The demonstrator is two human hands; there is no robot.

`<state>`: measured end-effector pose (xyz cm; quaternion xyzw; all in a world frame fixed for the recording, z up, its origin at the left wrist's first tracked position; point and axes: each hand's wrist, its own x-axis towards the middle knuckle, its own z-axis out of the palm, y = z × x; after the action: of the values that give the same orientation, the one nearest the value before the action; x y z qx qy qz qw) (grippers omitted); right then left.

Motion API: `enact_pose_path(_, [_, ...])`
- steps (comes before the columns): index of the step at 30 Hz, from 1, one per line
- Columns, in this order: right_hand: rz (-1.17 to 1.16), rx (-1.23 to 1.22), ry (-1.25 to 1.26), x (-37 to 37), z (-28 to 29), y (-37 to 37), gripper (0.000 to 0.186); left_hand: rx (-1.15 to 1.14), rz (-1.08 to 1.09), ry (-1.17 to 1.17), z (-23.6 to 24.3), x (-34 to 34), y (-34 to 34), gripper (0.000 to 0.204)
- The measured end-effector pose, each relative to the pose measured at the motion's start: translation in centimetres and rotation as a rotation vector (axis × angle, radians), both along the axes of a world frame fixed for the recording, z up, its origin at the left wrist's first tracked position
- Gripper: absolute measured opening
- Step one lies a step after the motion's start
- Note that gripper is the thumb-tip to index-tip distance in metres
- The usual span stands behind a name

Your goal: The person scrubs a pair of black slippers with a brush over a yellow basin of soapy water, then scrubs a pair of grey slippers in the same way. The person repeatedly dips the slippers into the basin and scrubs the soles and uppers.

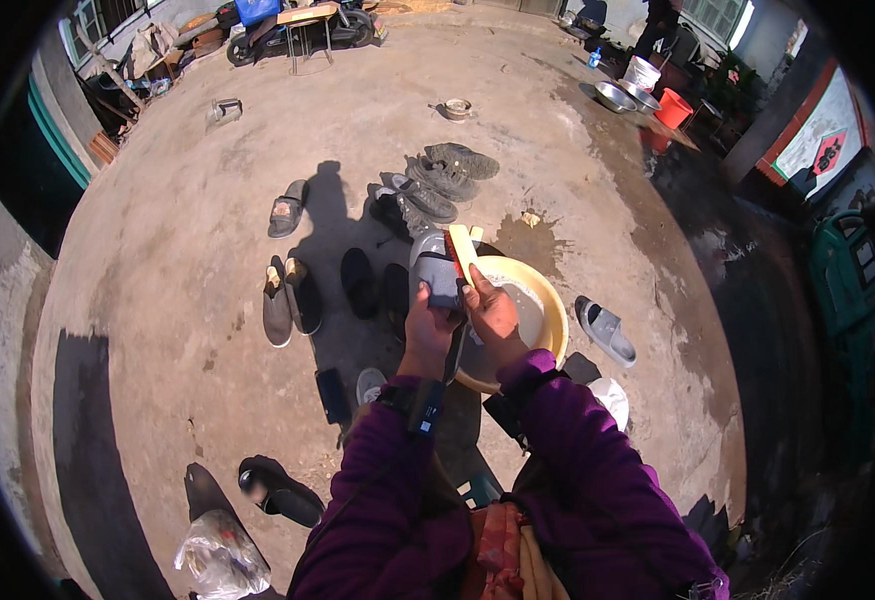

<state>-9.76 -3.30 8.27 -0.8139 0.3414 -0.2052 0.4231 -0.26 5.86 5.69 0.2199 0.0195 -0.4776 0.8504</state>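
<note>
My left hand (426, 332) is wrapped round a grey slipper (439, 280) and holds it up at the left rim of a yellow basin (561, 322). In my right hand (496, 314) is a scrubbing brush (461, 248) with a yellow back and red bristles. The bristles lie against or very close to the slipper's upper; exact contact is hard to tell. Cloudy, sudsy water (528, 308) fills part of the basin below my right hand. The matching grey slipper (606, 332) rests on the ground right of the basin.
Several dark, wet-looking shoes (428, 198) lie beyond the basin. Left are a pair of slip-on shoes (291, 298) and a slide (288, 210). A plastic bag (223, 555) and black shoe (283, 492) lie near left. Metal bowls (616, 97) and a red bucket (673, 108) stand far right, near a person (658, 30).
</note>
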Motion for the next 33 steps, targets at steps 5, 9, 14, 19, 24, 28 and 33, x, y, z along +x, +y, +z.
enact_pose_path(5, [0.018, 0.251, -0.515, -1.6, -1.5, 1.2, 0.045, -0.184, 0.105, -0.071, -0.2, 1.0, -0.2, 0.051])
enact_pose_path(9, [0.096, -0.089, -0.266, -2.7, -2.1, 3.8, 0.047, -0.133, -0.055, 0.055, -1.6, 0.7, -0.8, 0.049])
enact_pose_path(14, [0.225, -0.305, -0.026, -3.6, -0.5, 5.2, 0.048, -0.077, 0.104, 0.050, -2.5, 1.2, -0.6, 0.042])
enact_pose_path(19, [0.117, -0.233, -0.126, -3.0, -0.4, 3.5, 0.043, -0.101, 0.056, 0.078, -2.2, 0.9, -0.4, 0.041])
enact_pose_path(24, [-0.051, -0.119, -0.080, 0.1, -0.3, -2.2, 0.039, 0.042, 0.031, 0.028, -0.9, -0.7, -0.5, 0.038])
enact_pose_path(28, [-0.073, 0.164, -0.317, -2.0, 0.3, -2.8, 0.042, -0.024, 0.032, 0.069, 0.1, 0.0, 0.0, 0.040])
enact_pose_path(33, [0.138, 0.426, -0.511, -5.8, -1.7, 3.1, 0.044, -0.017, 0.076, 0.047, -0.6, 0.4, -0.1, 0.036])
